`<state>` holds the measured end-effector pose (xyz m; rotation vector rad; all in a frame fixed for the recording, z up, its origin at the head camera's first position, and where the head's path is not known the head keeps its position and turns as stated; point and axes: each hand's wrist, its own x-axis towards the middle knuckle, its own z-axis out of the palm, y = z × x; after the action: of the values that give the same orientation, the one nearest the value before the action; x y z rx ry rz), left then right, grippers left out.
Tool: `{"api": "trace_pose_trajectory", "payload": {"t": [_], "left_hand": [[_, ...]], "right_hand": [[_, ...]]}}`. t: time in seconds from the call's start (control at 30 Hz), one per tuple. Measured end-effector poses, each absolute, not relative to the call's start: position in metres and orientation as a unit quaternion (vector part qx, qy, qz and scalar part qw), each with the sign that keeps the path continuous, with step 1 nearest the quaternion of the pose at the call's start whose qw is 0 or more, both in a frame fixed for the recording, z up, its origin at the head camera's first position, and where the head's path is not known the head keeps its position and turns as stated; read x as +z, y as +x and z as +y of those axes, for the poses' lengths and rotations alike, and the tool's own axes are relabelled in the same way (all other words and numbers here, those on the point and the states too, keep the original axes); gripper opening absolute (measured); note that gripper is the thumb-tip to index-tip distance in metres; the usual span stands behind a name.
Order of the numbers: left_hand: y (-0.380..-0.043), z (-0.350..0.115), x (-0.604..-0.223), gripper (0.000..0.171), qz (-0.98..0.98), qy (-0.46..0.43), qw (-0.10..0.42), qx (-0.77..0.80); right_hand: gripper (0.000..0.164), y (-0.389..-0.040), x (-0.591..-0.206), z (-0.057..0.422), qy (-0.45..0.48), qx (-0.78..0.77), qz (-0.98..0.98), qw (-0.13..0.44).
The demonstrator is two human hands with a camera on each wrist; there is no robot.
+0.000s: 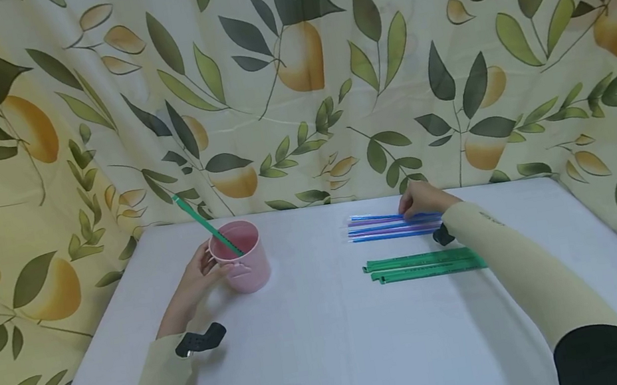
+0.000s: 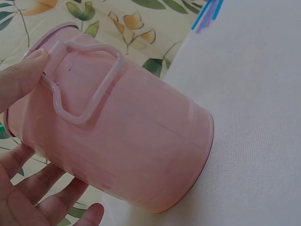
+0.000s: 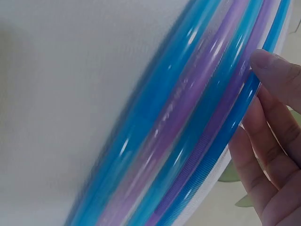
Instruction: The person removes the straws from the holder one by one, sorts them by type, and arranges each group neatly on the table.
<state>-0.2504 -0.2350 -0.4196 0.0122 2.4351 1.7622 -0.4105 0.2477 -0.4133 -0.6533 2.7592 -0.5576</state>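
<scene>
At the left stands a pink metal bucket (image 1: pixel 253 265) with a wire loop handle (image 2: pixel 87 113) on its side. My left hand (image 1: pixel 201 277) grips it near the rim, thumb on the handle's mount and fingers round the other side. One green stick (image 1: pixel 200 219) leans inside, its top above the rim. Across the table, my right hand (image 1: pixel 424 197) pinches the farthest blue straw (image 3: pixel 249 96) of a row of blue and purple straws (image 1: pixel 393 227) in clear wrappers. The right wrist view shows the thumb on top of that straw.
Several green sticks (image 1: pixel 423 265) with dark print lie side by side in front of the straws, partly behind the right forearm. White cloth covers the table (image 1: pixel 310 354). A leaf-and-fruit patterned curtain (image 1: pixel 300 140) hangs along the far and left edges.
</scene>
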Motion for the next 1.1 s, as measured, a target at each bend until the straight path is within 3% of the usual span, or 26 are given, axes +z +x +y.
{"api": "trace_pose_trajectory", "payload": {"t": [0.47,1.1], "left_hand": [[-0.25,-0.234,-0.421,0.082,0.815,0.012,0.062,0.576],[-0.25,-0.233,-0.419,0.083,0.812,-0.006,0.072,0.579]], "right_hand": [[0.013,-0.41,-0.425,0.256,-0.227,-0.226,0.938,0.133],[0.037,-0.404,-0.426,0.263,-0.141,-0.388,0.902,0.122]]}}
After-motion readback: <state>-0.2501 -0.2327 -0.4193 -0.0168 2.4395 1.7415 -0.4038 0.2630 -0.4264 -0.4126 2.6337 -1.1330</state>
